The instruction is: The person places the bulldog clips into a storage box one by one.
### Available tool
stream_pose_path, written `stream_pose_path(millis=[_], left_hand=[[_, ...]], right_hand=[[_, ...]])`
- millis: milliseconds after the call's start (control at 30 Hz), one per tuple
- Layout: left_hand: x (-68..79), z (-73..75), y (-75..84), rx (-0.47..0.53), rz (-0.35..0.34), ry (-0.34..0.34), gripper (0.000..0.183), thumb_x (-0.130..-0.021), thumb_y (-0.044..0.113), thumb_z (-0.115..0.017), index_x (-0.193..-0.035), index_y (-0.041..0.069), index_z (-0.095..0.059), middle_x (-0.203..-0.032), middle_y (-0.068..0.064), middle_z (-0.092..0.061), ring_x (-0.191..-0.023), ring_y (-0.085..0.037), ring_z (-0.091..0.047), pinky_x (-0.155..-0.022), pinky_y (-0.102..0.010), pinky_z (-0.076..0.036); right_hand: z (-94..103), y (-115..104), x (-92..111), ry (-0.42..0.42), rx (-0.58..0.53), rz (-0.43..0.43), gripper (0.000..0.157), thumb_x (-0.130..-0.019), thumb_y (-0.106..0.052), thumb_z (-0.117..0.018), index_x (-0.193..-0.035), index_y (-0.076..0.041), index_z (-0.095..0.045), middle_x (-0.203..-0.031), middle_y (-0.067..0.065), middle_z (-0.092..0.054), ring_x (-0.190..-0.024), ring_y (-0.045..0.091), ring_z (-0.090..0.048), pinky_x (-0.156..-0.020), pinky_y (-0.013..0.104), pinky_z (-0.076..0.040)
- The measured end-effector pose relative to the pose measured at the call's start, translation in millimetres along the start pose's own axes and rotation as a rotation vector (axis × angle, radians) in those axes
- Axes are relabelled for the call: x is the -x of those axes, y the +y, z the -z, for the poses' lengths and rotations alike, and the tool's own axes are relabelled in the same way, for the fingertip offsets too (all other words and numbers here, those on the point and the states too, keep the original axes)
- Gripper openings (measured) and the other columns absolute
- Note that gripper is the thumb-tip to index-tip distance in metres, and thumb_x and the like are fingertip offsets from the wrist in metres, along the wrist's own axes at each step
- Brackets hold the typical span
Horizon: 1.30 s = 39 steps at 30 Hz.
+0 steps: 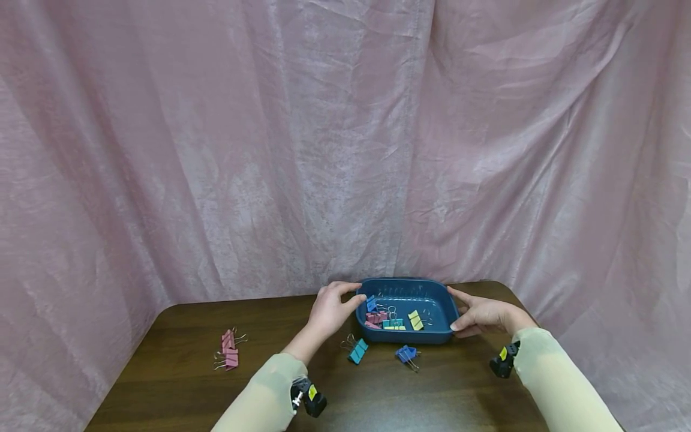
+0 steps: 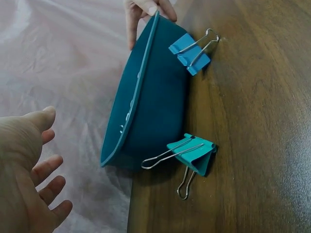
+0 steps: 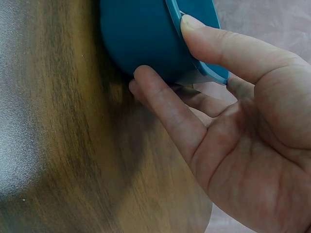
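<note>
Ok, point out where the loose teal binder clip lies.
In the head view, the teal binder clip lies on the wooden table in front of the left end of the blue tray, left of the loose blue binder clip.

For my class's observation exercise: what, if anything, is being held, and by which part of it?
The right grip holds the tray by the rim at its right end. The left grip is open and holds nothing.
</note>
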State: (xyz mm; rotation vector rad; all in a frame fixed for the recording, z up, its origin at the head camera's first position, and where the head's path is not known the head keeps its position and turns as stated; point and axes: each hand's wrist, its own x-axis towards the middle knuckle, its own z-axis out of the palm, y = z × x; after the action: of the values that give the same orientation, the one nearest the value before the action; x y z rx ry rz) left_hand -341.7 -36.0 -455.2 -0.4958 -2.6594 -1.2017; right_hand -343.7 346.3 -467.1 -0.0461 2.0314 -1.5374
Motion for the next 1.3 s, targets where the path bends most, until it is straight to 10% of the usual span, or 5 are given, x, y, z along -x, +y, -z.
stream_pose_path(millis=[1300], left_hand=[[13.5, 44.1, 9.1, 0.064, -0.022, 0.047, 0.040, -0.096, 0.042, -0.072, -0.132, 0.024, -0.071, -0.135, 0.000, -0.063, -0.131, -0.034, -0.048, -0.105, -0.056, -0.042]], right_hand=[[3.7, 0.5, -3.4, 0.026, -0.006, -0.022, 0.118, -0.085, 0.008, -0.077, -0.165, -0.018, 0.004, -0.159, 0.042, -0.009, -0.131, 0.046, -0.052, -0.095, 0.052, -0.053]])
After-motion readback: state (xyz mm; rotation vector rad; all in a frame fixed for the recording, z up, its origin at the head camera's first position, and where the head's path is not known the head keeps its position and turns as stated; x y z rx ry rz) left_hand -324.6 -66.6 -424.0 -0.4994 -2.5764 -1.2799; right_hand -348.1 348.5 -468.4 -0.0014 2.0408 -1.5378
